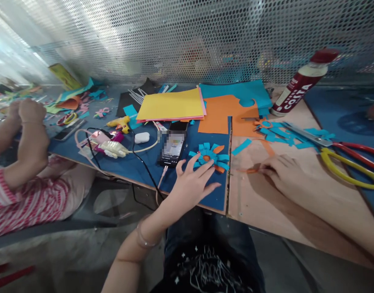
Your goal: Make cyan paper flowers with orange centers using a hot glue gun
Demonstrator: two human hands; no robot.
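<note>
My left hand lies over the near side of a blue and orange paper flower, its fingers spread and some fingertips touching the petals. The flower rests flat on the blue tabletop, its orange centre partly covered by those fingers. On the wooden board to the right, my right hand is closed, thumb and fingers pinched at the end of a thin orange paper strip. A loose blue paper strip lies between flower and orange sheet. Red-and-yellow-handled scissors rest beyond my right hand on blue scraps.
A phone with a lit screen lies left of the flower, near a white earbud case, glue gun and cables. Yellow, orange and blue sheets lie behind. A bottle stands back right. Another person's hands are left.
</note>
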